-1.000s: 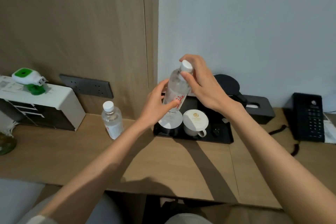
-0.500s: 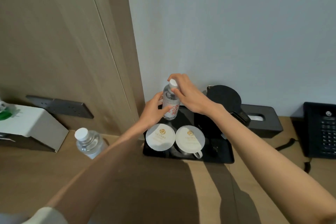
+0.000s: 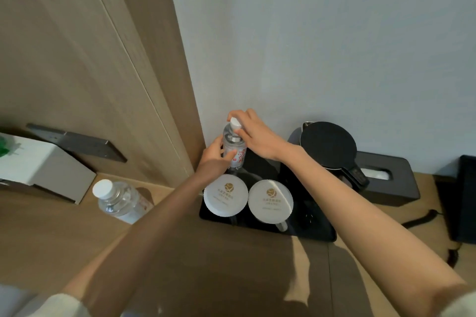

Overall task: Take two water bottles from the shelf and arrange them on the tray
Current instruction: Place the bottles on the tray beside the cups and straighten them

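since the earlier frame the held bottle (image 3: 234,148) has come down from mid-air over the cups to the far left corner of the tray (image 3: 319,233), and the view has tipped further down toward the desk (image 3: 180,265). the bottle stands upright there, close to the wall (image 3: 309,46); its base is hidden behind the left cup, so whether it touches the tray cannot be told. the left hand (image 3: 215,158) is wrapped round the bottle's body at the label, fingers curled on its left side. the right hand (image 3: 253,136) grips the neck just under the white cap, thumb and fingers pinching it. the second bottle (image 3: 121,201) stands on the desk well left of the tray, partly hidden by the left forearm, touched by neither hand. two cups with white paper lids, left cup (image 3: 225,194) and right cup (image 3: 270,201), sit side by side at the tray's near edge. a black kettle (image 3: 328,145) stands at the tray's far right, a black tissue box (image 3: 386,183) just beyond it. a white box (image 3: 43,172) sits at the far left of the desk, below a dark socket strip (image 3: 77,143) on the wood panel.
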`<state>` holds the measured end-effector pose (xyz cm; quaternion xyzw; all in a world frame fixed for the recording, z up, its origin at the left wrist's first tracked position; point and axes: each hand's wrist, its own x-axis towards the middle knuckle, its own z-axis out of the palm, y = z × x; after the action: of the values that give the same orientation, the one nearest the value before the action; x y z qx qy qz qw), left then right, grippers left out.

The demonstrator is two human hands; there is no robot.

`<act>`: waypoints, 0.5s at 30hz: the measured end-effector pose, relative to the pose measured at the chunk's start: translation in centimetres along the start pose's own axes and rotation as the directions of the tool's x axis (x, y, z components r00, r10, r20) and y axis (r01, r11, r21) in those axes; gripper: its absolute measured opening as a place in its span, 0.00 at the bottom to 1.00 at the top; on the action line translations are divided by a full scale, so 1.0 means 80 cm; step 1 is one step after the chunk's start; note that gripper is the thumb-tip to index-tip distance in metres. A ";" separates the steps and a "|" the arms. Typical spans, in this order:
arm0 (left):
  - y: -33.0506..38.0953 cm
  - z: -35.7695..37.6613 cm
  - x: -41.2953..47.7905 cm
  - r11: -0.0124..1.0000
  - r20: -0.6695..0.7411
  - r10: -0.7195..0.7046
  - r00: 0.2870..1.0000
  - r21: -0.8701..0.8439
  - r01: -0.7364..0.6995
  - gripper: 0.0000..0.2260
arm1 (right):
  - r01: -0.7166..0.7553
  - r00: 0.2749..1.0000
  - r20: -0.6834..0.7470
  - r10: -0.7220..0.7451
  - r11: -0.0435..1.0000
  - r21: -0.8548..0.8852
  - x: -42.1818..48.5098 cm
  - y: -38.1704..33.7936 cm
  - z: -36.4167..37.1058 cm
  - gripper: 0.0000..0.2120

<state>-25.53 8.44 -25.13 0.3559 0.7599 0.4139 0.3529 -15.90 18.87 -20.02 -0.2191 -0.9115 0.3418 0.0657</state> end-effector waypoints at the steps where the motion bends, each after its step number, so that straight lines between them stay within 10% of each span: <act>1: -0.001 0.000 -0.002 1.000 0.008 0.002 1.000 0.001 -0.002 0.22 | -0.002 1.000 0.008 0.002 1.000 0.000 -0.001 0.000 0.001 0.15; 15: 0.015 -0.023 -0.050 0.995 0.037 0.064 0.997 0.070 -0.067 0.23 | -0.115 0.991 -0.082 0.105 0.985 -0.131 -0.014 -0.022 0.000 0.22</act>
<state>-24.79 4.91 -22.35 0.4000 0.7558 0.3918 0.3394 -15.48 17.20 -18.83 -0.2855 -0.9160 0.2741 0.0659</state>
